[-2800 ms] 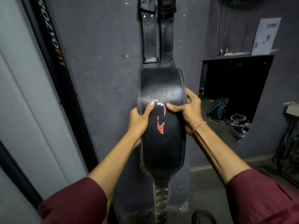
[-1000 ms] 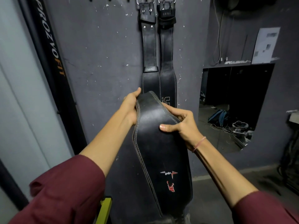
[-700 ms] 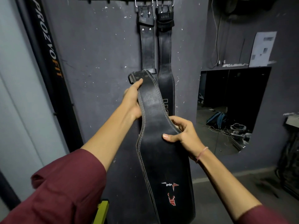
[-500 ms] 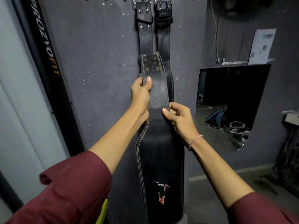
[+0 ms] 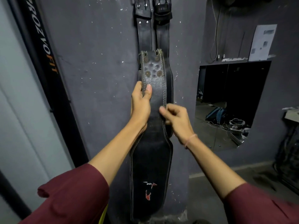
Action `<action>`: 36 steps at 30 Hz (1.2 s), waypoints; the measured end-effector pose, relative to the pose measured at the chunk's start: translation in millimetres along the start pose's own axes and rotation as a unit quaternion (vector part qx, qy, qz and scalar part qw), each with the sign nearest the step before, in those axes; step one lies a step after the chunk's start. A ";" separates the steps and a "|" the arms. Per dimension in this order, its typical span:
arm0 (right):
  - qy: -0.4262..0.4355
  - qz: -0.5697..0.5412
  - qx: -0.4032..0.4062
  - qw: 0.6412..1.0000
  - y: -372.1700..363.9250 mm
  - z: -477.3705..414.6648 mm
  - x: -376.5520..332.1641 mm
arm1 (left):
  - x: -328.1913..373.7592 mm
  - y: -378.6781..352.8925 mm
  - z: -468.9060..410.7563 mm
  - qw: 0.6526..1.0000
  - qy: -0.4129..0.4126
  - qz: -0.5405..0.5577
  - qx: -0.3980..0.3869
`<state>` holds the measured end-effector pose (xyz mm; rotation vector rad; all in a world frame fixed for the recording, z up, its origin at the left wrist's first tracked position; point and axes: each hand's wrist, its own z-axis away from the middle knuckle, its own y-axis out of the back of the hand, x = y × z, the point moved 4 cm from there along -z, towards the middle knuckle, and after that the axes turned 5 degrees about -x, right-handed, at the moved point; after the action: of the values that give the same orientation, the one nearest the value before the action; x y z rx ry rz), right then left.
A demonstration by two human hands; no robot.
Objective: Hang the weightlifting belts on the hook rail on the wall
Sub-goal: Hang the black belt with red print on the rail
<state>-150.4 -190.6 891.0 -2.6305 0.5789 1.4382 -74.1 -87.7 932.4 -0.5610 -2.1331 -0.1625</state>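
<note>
The main risk lies below the fingers: the wide, heavy part of the belt (image 5: 152,159) hangs free under both hands, and if the grip loosens during the lift, that weight could drag the strap down through them. A second risk lies above the fingers — the studded top end stands right in front of the two hung belts (image 5: 144,36), so it could snag on them or knock one loose on its way to the hook rail, which is out of frame above.

The left hand (image 5: 141,102) reaches up on a straight forearm, thumb on the strap's face, fingers wrapped round its left edge in a firm grip. The right hand (image 5: 175,120) sits slightly lower on the other side, fingers curled. Its thumb tip presses the right stitched edge in what looks like a light pinch, though blur leaves that unsure. The belt stands upright between them, close to the wall (image 5: 97,70).
</note>
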 end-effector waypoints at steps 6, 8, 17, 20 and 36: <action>0.048 -0.062 0.021 0.997 -5.2 -29.3 -24.2 | -28.8 11.5 12.2 0.999 0.041 0.012 0.002; 0.037 -0.069 0.004 0.997 -14.1 -8.6 0.2 | -25.4 16.2 15.8 0.999 0.042 0.019 0.020; -0.013 -0.073 -0.012 0.997 -22.8 19.2 20.6 | -20.4 19.2 18.1 0.997 0.053 0.005 0.064; 0.032 -0.081 0.017 0.996 -16.5 -26.7 -17.9 | -15.7 5.9 21.1 0.996 0.068 0.016 0.053; 0.030 -0.114 0.091 0.989 -16.7 -35.7 -16.4 | -50.4 11.8 77.5 0.985 0.024 -0.166 -0.031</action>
<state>-123.8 -179.6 922.7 -2.5070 0.3787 1.1859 -101.5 -69.4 845.2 -0.2310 -2.1666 -0.4250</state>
